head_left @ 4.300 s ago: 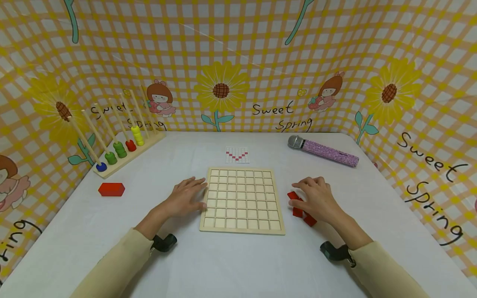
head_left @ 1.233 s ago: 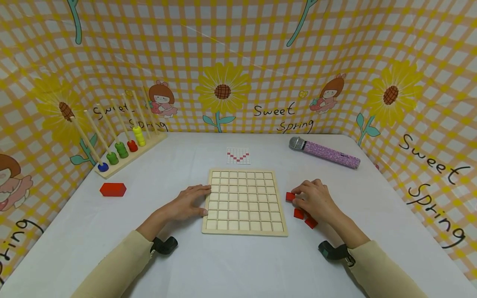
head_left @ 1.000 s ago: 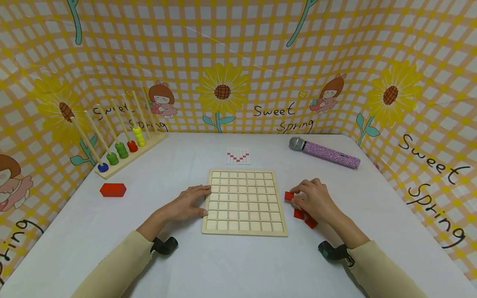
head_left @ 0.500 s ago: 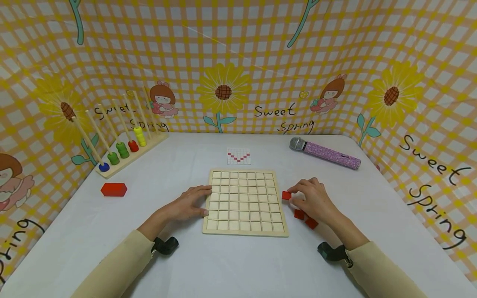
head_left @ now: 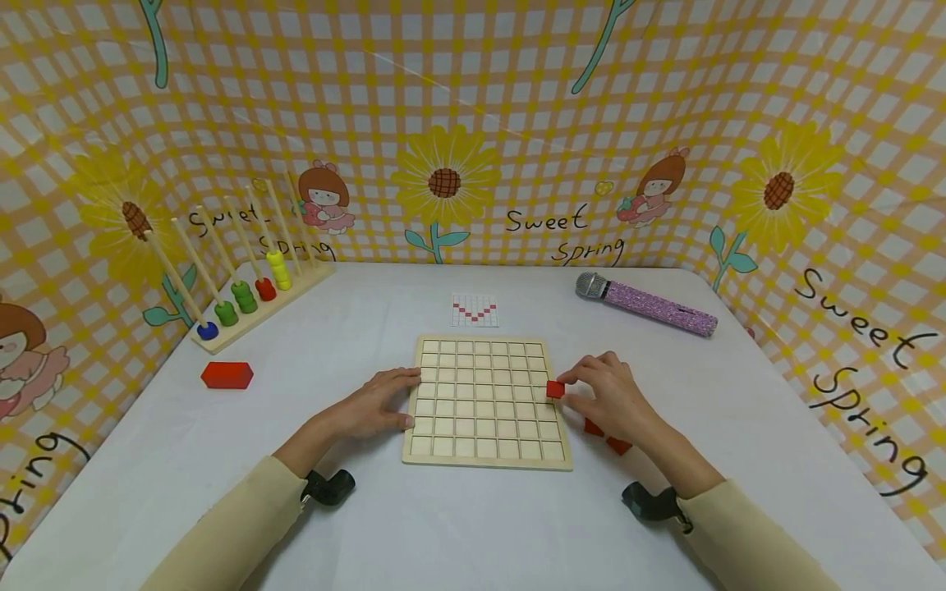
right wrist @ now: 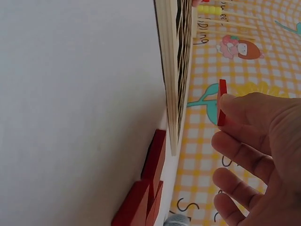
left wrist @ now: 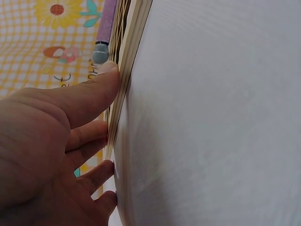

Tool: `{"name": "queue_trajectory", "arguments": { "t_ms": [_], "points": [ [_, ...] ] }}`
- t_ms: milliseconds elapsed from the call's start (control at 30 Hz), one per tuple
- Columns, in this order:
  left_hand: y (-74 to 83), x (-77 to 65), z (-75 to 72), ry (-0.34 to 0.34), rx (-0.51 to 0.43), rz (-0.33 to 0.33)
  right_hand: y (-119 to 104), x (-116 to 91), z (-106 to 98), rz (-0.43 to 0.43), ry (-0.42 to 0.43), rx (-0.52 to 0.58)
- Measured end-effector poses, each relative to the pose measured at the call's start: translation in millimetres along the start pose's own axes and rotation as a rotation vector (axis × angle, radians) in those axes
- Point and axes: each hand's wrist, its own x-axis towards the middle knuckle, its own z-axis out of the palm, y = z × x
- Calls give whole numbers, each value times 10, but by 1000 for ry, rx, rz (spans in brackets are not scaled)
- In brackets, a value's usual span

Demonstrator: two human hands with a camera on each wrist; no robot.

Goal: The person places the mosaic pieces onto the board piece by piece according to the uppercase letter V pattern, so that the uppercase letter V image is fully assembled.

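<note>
A light wooden board point(head_left: 484, 405) with a grid of square cells lies in the middle of the table. My left hand point(head_left: 373, 402) rests at its left edge, thumb and fingers stretched out against the rim; the left wrist view shows the thumb point(left wrist: 94, 94) along the side. Between thumb and fingertips my right hand point(head_left: 609, 398) pinches a small red square tile point(head_left: 556, 389), which overlaps the board's right edge in the head view. In the right wrist view this tile point(right wrist: 221, 104) is seen edge-on, raised above the table. More red tiles point(head_left: 618, 446) lie below that hand, partly hidden.
Behind the board lies a white card point(head_left: 475, 311) printed with a red V pattern on a grid. A purple glitter microphone point(head_left: 650, 305) is at the back right. At the left stand a peg abacus point(head_left: 259, 308) with coloured beads and a red block point(head_left: 227, 375).
My right hand has drawn one red tile away from the others, lifted it and carried it left to the board's right edge. The left hand has stayed at the board's left edge.
</note>
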Motion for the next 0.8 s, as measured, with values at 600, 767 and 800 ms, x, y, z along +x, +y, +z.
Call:
{"name": "queue_trajectory", "arguments": {
  "t_ms": [600, 767, 800],
  "points": [
    [15, 4, 7, -8, -10, -10, -255, 25, 66, -98, 12, 47],
    [7, 7, 15, -8, -14, -9, -316, 34, 87, -77, -17, 55],
    [6, 7, 15, -7, -17, -11, -326, 37, 93, -78, -20, 53]
  ]
}}
